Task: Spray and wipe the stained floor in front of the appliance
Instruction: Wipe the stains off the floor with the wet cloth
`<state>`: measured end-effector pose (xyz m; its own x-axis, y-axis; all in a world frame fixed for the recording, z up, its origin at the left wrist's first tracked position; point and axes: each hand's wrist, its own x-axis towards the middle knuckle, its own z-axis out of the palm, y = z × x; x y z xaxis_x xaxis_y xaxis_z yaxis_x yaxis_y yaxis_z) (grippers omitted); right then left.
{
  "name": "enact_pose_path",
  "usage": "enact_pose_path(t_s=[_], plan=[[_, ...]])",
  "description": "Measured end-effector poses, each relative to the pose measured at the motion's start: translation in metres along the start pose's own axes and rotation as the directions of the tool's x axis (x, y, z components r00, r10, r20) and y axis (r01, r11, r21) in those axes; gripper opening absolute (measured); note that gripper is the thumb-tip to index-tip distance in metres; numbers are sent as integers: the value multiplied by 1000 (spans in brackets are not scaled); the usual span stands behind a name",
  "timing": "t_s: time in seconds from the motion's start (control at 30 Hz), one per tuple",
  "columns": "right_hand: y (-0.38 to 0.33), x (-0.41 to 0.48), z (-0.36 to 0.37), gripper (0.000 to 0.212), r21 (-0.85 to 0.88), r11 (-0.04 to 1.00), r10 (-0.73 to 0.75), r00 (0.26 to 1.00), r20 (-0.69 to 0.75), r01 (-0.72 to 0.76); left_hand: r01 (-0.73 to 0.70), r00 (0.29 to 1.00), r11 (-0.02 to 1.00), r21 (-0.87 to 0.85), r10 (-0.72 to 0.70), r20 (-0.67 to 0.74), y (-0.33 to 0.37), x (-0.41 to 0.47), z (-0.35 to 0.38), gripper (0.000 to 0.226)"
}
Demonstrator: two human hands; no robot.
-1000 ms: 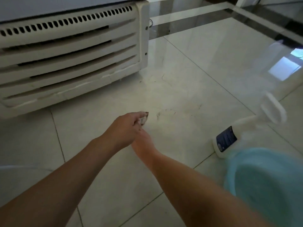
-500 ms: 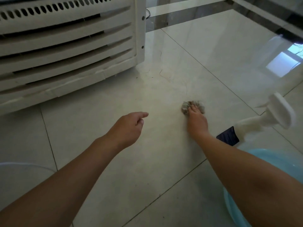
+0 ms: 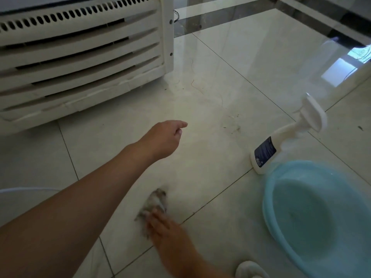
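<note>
Right hand [image 3: 166,227] presses a grey rag [image 3: 155,202] flat on the floor [image 3: 200,157], fingers on top, blurred. Left hand [image 3: 163,138] hovers empty, loosely curled, near the appliance [image 3: 80,57]. Spray bottle [image 3: 281,143] touches the blue basin [image 3: 313,215]; faint stains [image 3: 232,125] lie just beside the bottle.

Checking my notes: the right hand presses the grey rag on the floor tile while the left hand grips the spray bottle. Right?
Not quite. In the head view the left hand is empty in the air; the spray bottle stands alone by the blue basin. The right hand does press the grey rag down.
</note>
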<state>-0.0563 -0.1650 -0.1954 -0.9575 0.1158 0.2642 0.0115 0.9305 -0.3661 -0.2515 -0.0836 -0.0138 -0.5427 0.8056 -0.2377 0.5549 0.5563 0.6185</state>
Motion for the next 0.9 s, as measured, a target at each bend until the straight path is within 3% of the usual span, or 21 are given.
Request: enact_pose_path(t_s=[0.13, 0.23, 0.33, 0.53, 0.77, 0.9], plan=[[8, -27, 5, 39, -40, 995, 90, 996, -4, -91, -3, 1000, 1000, 12, 3, 6, -1, -2, 0, 39], [51, -21, -16, 38, -56, 960, 271, 961, -52, -274, 4, 1000, 1000, 19, -4, 2, -5, -3, -1, 38], [109, -1, -36, 45, -50, 869, 490, 870, -49, -492, 0, 1000, 1000, 22, 0, -3, -7, -2, 0, 38], [205, 63, -67, 47, -79, 690, 709, 693, -126, -720, 0, 1000, 1000, 5, 0, 12, -20, 5, 8, 39], [289, 121, -102, 47, -123, 536, 822, 550, -148, -835, -9, 1000, 1000, -27, 9, 5, -30, 10, 12, 39], [314, 151, -120, 35, -16, 439, 886, 436, -159, -898, -14, 1000, 999, -32, 13, -4, -31, 7, 11, 39]])
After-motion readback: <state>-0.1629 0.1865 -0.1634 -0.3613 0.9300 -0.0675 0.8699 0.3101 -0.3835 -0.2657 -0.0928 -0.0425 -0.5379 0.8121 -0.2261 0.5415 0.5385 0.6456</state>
